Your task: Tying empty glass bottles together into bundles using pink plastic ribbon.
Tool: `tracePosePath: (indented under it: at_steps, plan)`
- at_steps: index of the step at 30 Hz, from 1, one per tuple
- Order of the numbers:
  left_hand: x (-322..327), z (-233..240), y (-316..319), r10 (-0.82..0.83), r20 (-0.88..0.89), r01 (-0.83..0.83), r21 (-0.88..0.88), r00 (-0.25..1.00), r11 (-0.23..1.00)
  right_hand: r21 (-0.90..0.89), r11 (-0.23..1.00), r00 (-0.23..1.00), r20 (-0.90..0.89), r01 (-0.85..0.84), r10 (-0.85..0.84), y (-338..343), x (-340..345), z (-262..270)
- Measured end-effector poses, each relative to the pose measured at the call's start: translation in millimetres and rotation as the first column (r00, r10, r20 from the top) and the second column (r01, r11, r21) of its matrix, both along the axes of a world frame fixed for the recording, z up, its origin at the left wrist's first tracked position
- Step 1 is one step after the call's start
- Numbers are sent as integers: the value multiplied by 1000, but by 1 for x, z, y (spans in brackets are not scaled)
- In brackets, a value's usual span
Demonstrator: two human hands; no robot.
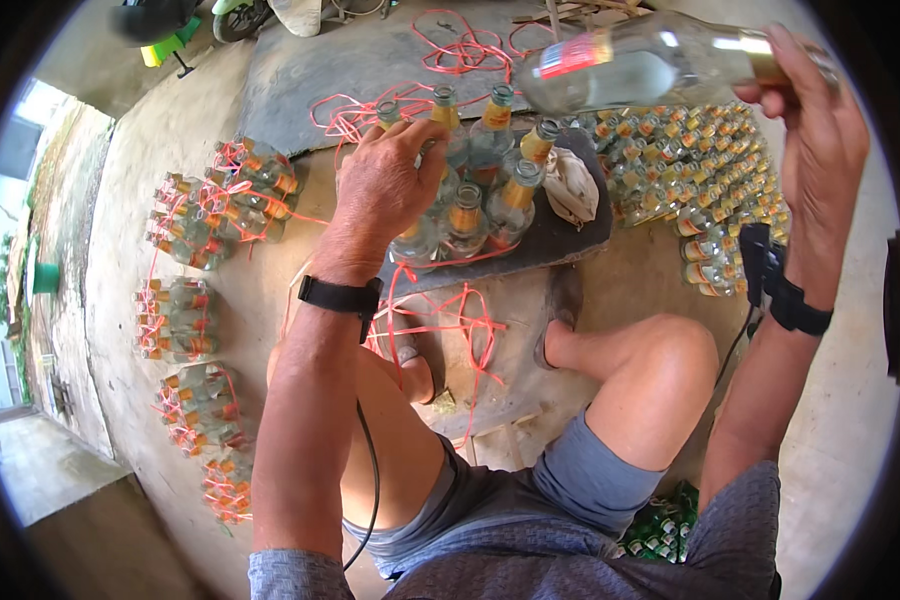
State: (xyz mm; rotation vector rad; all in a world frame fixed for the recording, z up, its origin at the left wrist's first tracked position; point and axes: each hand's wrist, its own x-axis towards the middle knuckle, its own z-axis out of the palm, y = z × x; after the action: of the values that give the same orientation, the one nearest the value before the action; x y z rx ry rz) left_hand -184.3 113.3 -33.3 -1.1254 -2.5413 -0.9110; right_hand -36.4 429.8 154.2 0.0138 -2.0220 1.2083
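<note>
My right hand (pixel 810 97) grips the neck of a clear glass bottle (pixel 630 71), held sideways in the air at the upper right. The bottle has a red and yellow label, and its base points left. My left hand (pixel 397 172) lies over a cluster of upright clear glass bottles (pixel 487 154) with yellow neck labels. Its fingers curl down among the necks; what they grip is hidden. The cluster stands on a dark board (pixel 570 244), with pink plastic twine (pixel 457 260) around its near lower side. A crumpled pale cloth (pixel 571 187) sits right of the bottles.
Tied bottle bundles (pixel 176 319) line the floor at left. Many upright bottles (pixel 690 157) stand at right, with several lying (pixel 709 255) nearer. Loose pink twine (pixel 461 52) tangles beyond the board, and more twine (pixel 480 330) hangs between my legs. Green bottles (pixel 660 529) are at lower right.
</note>
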Motion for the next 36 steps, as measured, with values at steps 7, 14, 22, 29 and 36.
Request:
tracePosePath:
  at_steps: [7, 14, 22, 29, 36]
  plan:
    - [0, -4, -2, -3, 3, 3, 37, 1000, 999, 182, 982, 999, 3, 41, -42, -107, -50, -22]
    - [1, -3, 0, -2, 14, 2, 24, 1000, 1000, 333, 943, 995, 95, 7, -41, -129, -65, -48]
    - [1, -1, -2, -4, 14, 4, 15, 1000, 1000, 215, 970, 975, 211, -112, 65, -117, -81, -77]
    - [4, 4, 1, 12, -3, -12, -13, 1000, 1000, 321, 944, 970, 243, -82, 2, -111, -85, -87]
    - [2, 17, 9, -5, -73, 8, 40, 997, 999, 389, 918, 963, 269, -82, -27, -118, -85, -74]
